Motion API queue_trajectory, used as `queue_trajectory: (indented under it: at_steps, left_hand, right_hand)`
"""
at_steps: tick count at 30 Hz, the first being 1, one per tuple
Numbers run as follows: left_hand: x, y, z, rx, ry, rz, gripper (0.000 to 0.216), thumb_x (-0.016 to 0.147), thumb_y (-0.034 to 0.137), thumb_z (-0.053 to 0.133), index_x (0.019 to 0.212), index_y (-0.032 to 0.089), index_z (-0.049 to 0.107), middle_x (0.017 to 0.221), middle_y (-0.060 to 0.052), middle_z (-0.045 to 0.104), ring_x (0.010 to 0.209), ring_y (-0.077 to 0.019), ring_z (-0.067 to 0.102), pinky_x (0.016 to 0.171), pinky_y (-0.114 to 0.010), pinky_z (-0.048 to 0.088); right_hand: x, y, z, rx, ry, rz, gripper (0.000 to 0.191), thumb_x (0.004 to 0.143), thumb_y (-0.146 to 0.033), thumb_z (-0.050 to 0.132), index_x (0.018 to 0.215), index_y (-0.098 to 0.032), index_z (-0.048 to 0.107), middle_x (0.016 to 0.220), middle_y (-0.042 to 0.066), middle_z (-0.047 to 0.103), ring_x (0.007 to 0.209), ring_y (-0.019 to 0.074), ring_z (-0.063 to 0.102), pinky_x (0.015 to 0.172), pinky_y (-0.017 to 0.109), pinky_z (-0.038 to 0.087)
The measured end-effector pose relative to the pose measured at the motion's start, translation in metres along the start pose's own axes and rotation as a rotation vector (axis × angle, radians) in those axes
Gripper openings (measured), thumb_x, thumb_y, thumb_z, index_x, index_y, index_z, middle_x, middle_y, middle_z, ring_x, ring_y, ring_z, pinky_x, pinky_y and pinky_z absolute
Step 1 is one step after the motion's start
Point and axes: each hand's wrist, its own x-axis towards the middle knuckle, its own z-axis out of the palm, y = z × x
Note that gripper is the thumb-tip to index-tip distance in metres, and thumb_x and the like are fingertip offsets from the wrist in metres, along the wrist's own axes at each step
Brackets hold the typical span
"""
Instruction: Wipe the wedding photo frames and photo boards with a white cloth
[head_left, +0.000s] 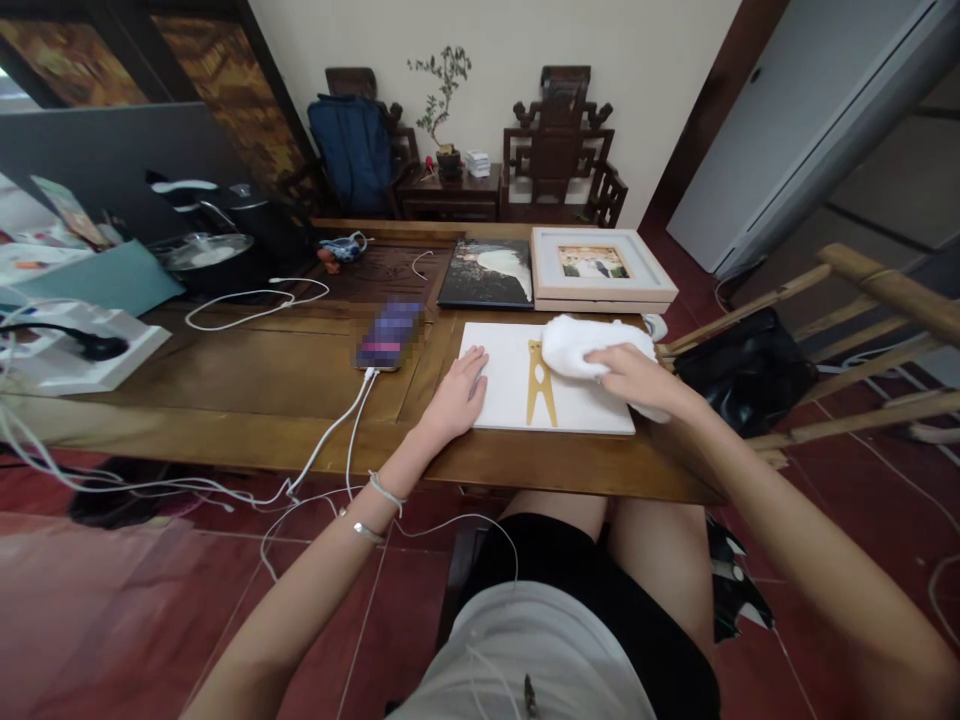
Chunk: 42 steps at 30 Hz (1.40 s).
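Pot (448, 165) holds plant (448, 70); hands (456, 395) touch board (506, 385) (left), cloth (574, 348) (right).

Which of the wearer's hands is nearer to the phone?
Left. The left hand rests on the left edge of the white board, to the right of the phone; the right hand is farther right, holding a white bundle.

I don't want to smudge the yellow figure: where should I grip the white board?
Probably by its near corners, from the near side: the white board lies flat by the front edge of the table, and the yellow figure runs down its middle, clear of those corners.
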Motion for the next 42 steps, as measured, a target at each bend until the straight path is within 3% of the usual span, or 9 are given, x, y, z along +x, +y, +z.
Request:
queue_trajectory:
  at_steps: [4, 8, 13, 19, 23, 27, 35, 39, 42]
  left_hand:
    - [0.000, 0.001, -0.001, -0.007, -0.010, -0.015, 0.041, 0.089, 0.021, 0.039, 0.126, 0.009, 0.052, 0.140, -0.018, 0.047, 0.135, -0.0272, 0.037, 0.113, -0.049, 0.027]
    - [0.000, 0.002, -0.001, 0.000, -0.020, -0.012, 0.041, 0.090, 0.021, 0.038, 0.127, 0.009, 0.051, 0.141, -0.018, 0.046, 0.136, -0.0273, 0.036, 0.113, -0.050, 0.027]
    - [0.001, 0.003, 0.000, 0.018, -0.017, -0.004, 0.041, 0.090, 0.021, 0.037, 0.128, 0.009, 0.051, 0.141, -0.018, 0.046, 0.136, -0.0267, 0.036, 0.113, -0.049, 0.028]
    - [0.001, 0.005, -0.001, 0.025, -0.013, -0.006, 0.042, 0.090, 0.021, 0.038, 0.126, 0.006, 0.052, 0.140, -0.019, 0.046, 0.135, -0.0270, 0.037, 0.113, -0.047, 0.028]
    - [0.000, 0.003, 0.000, 0.018, -0.002, -0.004, 0.041, 0.090, 0.020, 0.038, 0.126, 0.009, 0.052, 0.141, -0.018, 0.046, 0.135, -0.0265, 0.037, 0.113, -0.049, 0.028]
    - [0.000, 0.003, 0.001, 0.014, -0.007, -0.005, 0.041, 0.090, 0.020, 0.038, 0.126, 0.007, 0.052, 0.140, -0.019, 0.046, 0.135, -0.0268, 0.038, 0.113, -0.049, 0.028]
    - [0.000, 0.001, 0.000, 0.020, -0.001, 0.004, 0.042, 0.090, 0.021, 0.038, 0.126, 0.007, 0.052, 0.140, -0.019, 0.047, 0.135, -0.0268, 0.037, 0.112, -0.049, 0.029]
    - [0.000, 0.001, 0.000, 0.021, 0.000, 0.001, 0.042, 0.090, 0.021, 0.038, 0.126, 0.007, 0.052, 0.140, -0.019, 0.047, 0.135, -0.0268, 0.038, 0.113, -0.048, 0.029]
    - [0.000, 0.001, 0.000, 0.024, -0.005, 0.005, 0.042, 0.090, 0.021, 0.037, 0.127, 0.007, 0.052, 0.140, -0.019, 0.047, 0.135, -0.0265, 0.038, 0.113, -0.047, 0.029]
  right_hand:
    - [0.051, -0.003, 0.013, 0.021, 0.044, 0.005, 0.040, 0.066, -0.004, 0.037, 0.091, -0.012, 0.068, 0.100, 0.010, 0.070, 0.092, 0.0269, 0.062, 0.081, 0.032, 0.042]
    - [0.060, -0.031, 0.028, -0.097, 0.014, -0.016, 0.044, 0.071, 0.000, 0.037, 0.102, -0.011, 0.066, 0.118, 0.015, 0.064, 0.112, 0.0299, 0.053, 0.095, 0.044, 0.038]
    - [0.018, -0.069, 0.038, -0.234, -0.087, -0.051, 0.046, 0.074, 0.001, 0.039, 0.111, -0.008, 0.064, 0.146, 0.017, 0.039, 0.135, 0.0395, 0.027, 0.103, 0.062, 0.028]
    - [-0.046, -0.107, 0.028, -0.202, -0.203, -0.159, 0.049, 0.071, 0.003, 0.039, 0.108, -0.011, 0.067, 0.146, 0.014, 0.040, 0.137, 0.0381, 0.026, 0.105, 0.060, 0.029]
    - [-0.059, -0.116, 0.018, -0.111, -0.243, -0.249, 0.045, 0.071, 0.003, 0.037, 0.101, -0.012, 0.068, 0.141, 0.012, 0.048, 0.135, 0.0318, 0.032, 0.106, 0.054, 0.033]
    - [-0.037, -0.104, 0.017, -0.089, -0.225, -0.208, 0.045, 0.069, 0.003, 0.038, 0.097, -0.014, 0.068, 0.130, 0.012, 0.058, 0.133, 0.0280, 0.038, 0.106, 0.051, 0.033]
    - [0.056, -0.054, 0.030, -0.249, -0.102, -0.075, 0.042, 0.076, 0.000, 0.038, 0.106, -0.010, 0.065, 0.118, 0.021, 0.061, 0.125, 0.0301, 0.045, 0.099, 0.048, 0.036]
    - [0.078, -0.051, 0.038, -0.359, -0.067, -0.041, 0.046, 0.077, 0.002, 0.035, 0.112, -0.010, 0.064, 0.137, 0.019, 0.049, 0.129, 0.0357, 0.039, 0.098, 0.057, 0.034]
    - [0.068, -0.063, 0.046, -0.439, -0.072, -0.061, 0.046, 0.080, 0.000, 0.036, 0.116, -0.009, 0.063, 0.147, 0.018, 0.037, 0.135, 0.0422, 0.026, 0.100, 0.065, 0.027]
